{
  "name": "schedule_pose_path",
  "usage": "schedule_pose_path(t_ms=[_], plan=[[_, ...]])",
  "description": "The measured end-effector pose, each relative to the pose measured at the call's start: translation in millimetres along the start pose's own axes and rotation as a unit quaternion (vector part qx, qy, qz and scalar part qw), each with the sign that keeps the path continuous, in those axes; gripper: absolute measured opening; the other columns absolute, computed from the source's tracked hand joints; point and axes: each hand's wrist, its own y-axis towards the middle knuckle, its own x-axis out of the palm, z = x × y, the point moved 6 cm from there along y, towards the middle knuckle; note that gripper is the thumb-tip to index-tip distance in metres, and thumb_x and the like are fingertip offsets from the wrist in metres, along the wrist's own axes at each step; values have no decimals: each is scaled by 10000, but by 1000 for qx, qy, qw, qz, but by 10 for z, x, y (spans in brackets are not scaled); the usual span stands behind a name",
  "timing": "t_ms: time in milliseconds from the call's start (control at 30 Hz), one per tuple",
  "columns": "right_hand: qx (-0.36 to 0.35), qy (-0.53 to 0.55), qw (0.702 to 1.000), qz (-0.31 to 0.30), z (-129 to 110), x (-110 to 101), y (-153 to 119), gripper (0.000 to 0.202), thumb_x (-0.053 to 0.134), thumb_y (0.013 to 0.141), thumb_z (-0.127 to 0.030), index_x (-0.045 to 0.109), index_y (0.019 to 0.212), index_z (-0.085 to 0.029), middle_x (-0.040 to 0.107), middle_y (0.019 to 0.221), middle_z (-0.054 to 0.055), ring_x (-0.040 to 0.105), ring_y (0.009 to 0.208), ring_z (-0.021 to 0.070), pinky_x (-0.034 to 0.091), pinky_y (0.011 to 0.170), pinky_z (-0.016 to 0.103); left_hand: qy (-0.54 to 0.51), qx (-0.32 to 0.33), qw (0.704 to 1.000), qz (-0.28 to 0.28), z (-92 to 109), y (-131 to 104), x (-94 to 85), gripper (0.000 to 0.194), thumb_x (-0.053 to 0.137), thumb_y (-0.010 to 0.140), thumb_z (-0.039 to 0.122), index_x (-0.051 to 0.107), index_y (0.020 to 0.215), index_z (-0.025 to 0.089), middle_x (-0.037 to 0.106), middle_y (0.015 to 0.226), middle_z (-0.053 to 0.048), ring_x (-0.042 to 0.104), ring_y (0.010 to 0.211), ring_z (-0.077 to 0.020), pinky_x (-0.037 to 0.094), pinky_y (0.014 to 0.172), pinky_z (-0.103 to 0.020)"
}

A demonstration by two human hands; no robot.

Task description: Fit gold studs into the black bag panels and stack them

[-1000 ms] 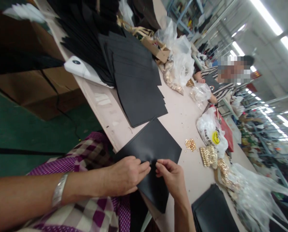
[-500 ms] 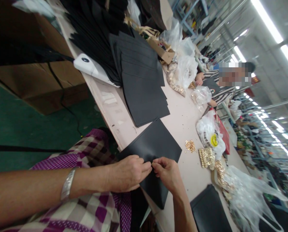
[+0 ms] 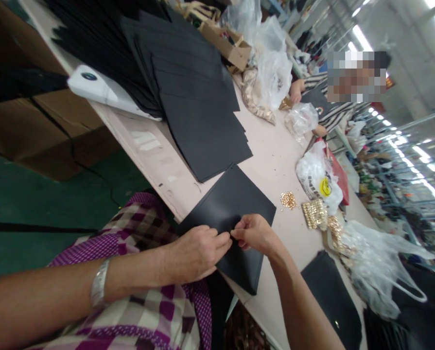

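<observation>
A black, smooth leather-like sheet (image 3: 235,194) lies at the table's near edge, partly under both hands. My left hand (image 3: 197,253), with a silver bracelet at the wrist, is closed at the sheet's near edge, its fingertips over the sheet's middle. Meeting those fingertips, my right hand (image 3: 255,234) is pinched shut; whatever sits between its thumb and fingers is too small and hidden to name. Beyond the sheet is a little heap of small gold metal pieces (image 3: 288,200). More gold pieces are packed in a clear bag (image 3: 315,214) beside it.
Stacked black panels (image 3: 199,116) fan out at the upper left, with a white device (image 3: 108,92) at the table edge. Another black panel (image 3: 334,296) lies at lower right. Plastic bags (image 3: 317,177) line the far side. Across the table sits a person in a striped sleeve (image 3: 343,119).
The camera view has shifted, moving the stack left and upward in the picture. My right hand has turned slightly, its fingers curling more; both hands stay together over the black sheet.
</observation>
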Motion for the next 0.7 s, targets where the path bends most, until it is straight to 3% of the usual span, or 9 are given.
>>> schedule_pose_path(t_ms=[167, 233, 300, 400, 533, 633, 700], plan=[[-38, -19, 998, 36, 7, -62, -57, 128, 744, 682, -233, 632, 654, -179, 608, 497, -15, 587, 498, 141, 448, 483, 223, 3, -15, 1000, -10, -3, 9, -7, 500, 680, 845, 340, 558, 1282, 130, 654, 1161, -92, 600, 892, -238, 449, 733, -378], [-82, -52, 989, 115, 66, -166, -139, 176, 773, 692, -322, 686, 758, -183, 675, 640, 13, 632, 624, 167, 474, 577, 249, 5, -27, 1000, -5, -11, 15, -18, 440, 677, 843, 316, 587, 1244, 159, 663, 1143, -80, 612, 865, -232, 457, 729, -372], [-104, -102, 960, 239, 182, -319, -263, 305, 751, 741, -405, 718, 945, -181, 723, 885, 81, 666, 817, 221, 500, 726, 301, 7, -25, 1000, 6, -5, 17, -33, 373, 666, 848, 276, 611, 1204, 180, 663, 1162, -76, 625, 864, -227, 468, 737, -366], [-73, -107, 927, 351, 477, -461, -408, 463, 680, 809, -428, 670, 1183, -156, 687, 1088, 161, 657, 991, 283, 489, 884, 373, 4, -15, 999, 32, -1, 3, -42, 311, 647, 854, 207, 635, 1165, 203, 660, 1198, -75, 643, 899, -220, 482, 777, -352], [-53, 103, 931, 345, 878, -447, -391, 572, 733, 693, -328, 641, 1234, -166, 696, 1091, 123, 670, 1011, 262, 520, 877, 348, -1, -8, 999, 53, -49, -6, 15, 372, 626, 830, 113, 645, 1185, 224, 651, 1243, -87, 655, 950, -235, 498, 824, -366], [-76, 320, 894, 305, 1020, -333, -341, 660, 746, 599, -300, 631, 1230, -146, 718, 1057, 102, 686, 961, 239, 548, 832, 333, -21, -8, 999, 40, -71, 14, 45, 426, 609, 813, 75, 642, 1204, 239, 644, 1268, -82, 659, 995, -246, 512, 861, -381], [-103, 395, 876, 259, 1023, -245, -371, 617, 764, 560, -313, 676, 1147, -143, 742, 971, 81, 695, 887, 230, 556, 810, 343, -65, -18, 997, 29, -58, 25, 4, 454, 646, 806, 123, 620, 1241, 250, 641, 1271, -71, 651, 1050, -248, 511, 906, -377]])
